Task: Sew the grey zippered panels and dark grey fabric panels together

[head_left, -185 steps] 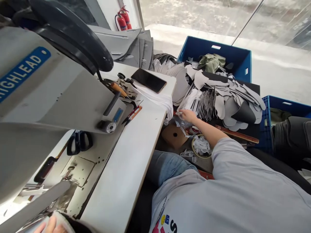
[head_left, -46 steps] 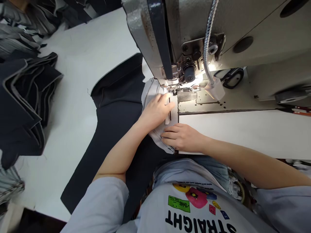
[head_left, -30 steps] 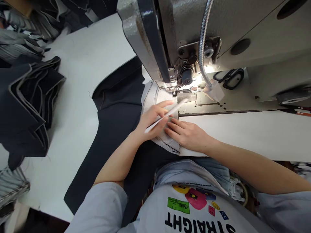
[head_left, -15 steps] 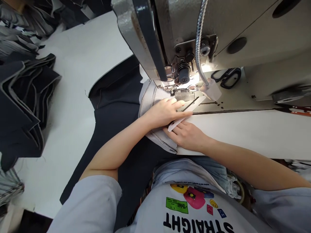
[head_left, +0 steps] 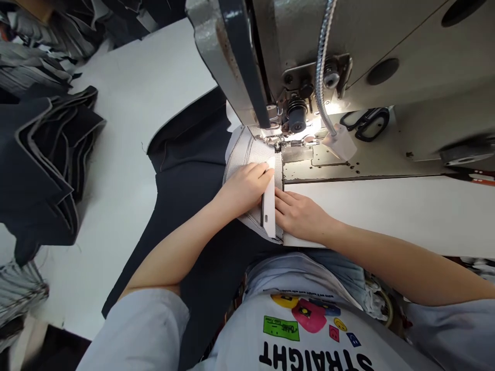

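Note:
A white, ruler-like strip (head_left: 269, 201) with a dark left edge and a small slot lies nearly upright in the view along the edge of pale grey fabric (head_left: 247, 149). My left hand (head_left: 247, 188) has its fingers bent and closed on the upper part of this strip. From the other side, my right hand (head_left: 300, 215) lies flat, its outstretched fingertips at the strip's right edge and on the fabric. The grey fabric's far end reaches the presser foot (head_left: 277, 146) of the sewing machine (head_left: 247, 62). Dark navy cloth (head_left: 189, 206) spreads left of and beneath the grey piece.
Black-handled scissors (head_left: 366, 123) lie on the machine bed behind a lamp (head_left: 340, 143) on a flexible metal neck. A folded dark fabric stack (head_left: 46, 165) sits on the white table (head_left: 127, 77) at left. An orange-and-black tool (head_left: 477, 176) is at far right.
The strip has turned from slanting up right to nearly upright and now lies along the grey fabric's edge. My left hand has drawn slightly left and down, its fingers now bent on the strip.

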